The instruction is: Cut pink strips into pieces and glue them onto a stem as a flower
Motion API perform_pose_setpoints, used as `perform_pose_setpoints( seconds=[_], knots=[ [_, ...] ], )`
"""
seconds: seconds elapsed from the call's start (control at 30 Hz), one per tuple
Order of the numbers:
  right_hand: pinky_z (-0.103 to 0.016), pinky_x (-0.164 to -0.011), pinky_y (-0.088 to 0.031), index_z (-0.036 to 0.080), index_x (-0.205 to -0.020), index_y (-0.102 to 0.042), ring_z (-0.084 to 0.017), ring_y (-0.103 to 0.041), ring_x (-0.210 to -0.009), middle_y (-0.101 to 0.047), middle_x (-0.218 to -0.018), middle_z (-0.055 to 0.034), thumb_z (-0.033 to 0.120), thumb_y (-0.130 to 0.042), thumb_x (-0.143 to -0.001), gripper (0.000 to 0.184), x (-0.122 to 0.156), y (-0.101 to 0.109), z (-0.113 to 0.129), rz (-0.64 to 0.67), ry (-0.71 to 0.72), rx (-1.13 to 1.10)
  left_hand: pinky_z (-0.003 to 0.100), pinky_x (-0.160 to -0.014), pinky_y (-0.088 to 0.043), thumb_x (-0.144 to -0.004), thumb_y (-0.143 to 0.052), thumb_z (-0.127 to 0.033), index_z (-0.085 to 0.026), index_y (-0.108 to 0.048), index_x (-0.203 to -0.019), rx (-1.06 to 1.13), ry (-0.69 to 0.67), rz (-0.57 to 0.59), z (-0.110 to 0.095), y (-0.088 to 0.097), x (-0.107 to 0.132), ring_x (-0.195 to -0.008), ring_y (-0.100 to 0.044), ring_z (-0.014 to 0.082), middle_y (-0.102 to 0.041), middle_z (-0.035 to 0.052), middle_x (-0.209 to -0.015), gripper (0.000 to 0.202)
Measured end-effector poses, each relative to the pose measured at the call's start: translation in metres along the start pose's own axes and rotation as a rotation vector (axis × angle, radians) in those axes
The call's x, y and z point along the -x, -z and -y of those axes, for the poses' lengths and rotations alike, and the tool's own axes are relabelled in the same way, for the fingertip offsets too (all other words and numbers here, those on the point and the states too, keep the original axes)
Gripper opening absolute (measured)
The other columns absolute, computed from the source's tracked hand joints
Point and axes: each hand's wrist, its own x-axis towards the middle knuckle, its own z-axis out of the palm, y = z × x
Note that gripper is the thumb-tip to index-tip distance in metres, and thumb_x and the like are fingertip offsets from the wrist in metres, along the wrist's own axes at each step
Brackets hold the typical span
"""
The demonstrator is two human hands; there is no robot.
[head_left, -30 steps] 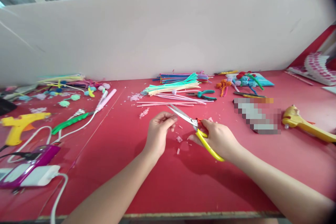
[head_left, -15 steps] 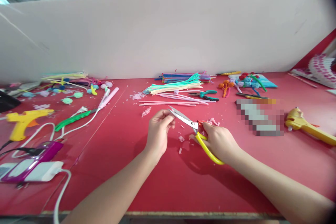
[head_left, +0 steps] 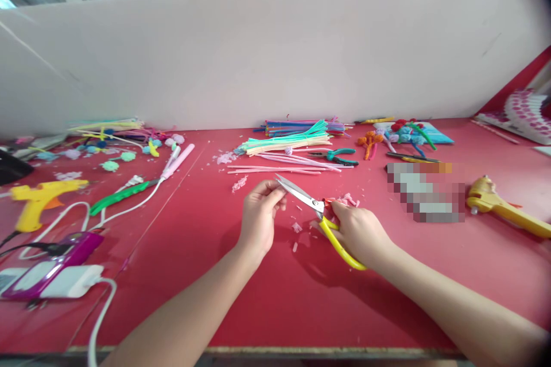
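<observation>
Recorded smooth, faintly glossy red bench (head_left: 189,309), backed by a plain pale panel (head_left: 275,57). Noted scissors (head_left: 318,205): tapered bright metal blades, smooth curved yellow handles, red-orange patch near the pivot. Noted thin fuzzy stems farther out: mint-green bundle (head_left: 301,135) fanned at one end, loose pink stems (head_left: 275,170) laid crosswise nearer in. Saw teal-handled pliers (head_left: 340,156) right of the bundle, ragged pink scraps (head_left: 297,228) scattered between the hands, knotted fuzzy orange piece (head_left: 369,139) beyond. Logged hard yellow glue guns at both sides, left glue gun (head_left: 38,198) and right glue gun (head_left: 495,200).

Found scissors in right hand (head_left: 361,229), handles wrapped by curled fingers (head_left: 340,210), blades angled forward and left toward left hand (head_left: 258,215). Saw left thumb and fingers drawn together in a pinch, right beside the blade tips. Could not make out any item inside the pinch, nor any contact with the metal. Placed the tips just short of the nearest pink stems.

Against half a second before: found almost no change, same pinch, same grip. Against one second before: view slightly shifted, blade tips drawn back from the line of pink stems, dark shape above the panel gone from sight.
</observation>
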Motion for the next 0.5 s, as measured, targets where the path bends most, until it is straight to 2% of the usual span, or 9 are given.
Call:
perform_pose_setpoints(
  seconds=[0.5],
  knots=[
    [-0.023, -0.044, -0.019, 0.019, -0.07, -0.047, -0.011, -0.043, -0.043, -0.05, -0.052, -0.0002, 0.045, -0.043, -0.077, 0.027, -0.001, -0.0008, -0.0033, -0.003, -0.013, 0.005, 0.018, -0.051, -0.035, -0.066, -0.062, -0.018, -0.015, -0.057, -0.067, -0.003, 0.011, -0.028, -0.0039, -0.0029, 0.0011, -0.053, -0.045, 0.0055, -0.05, -0.0039, -0.057, 0.006]
  ],
)
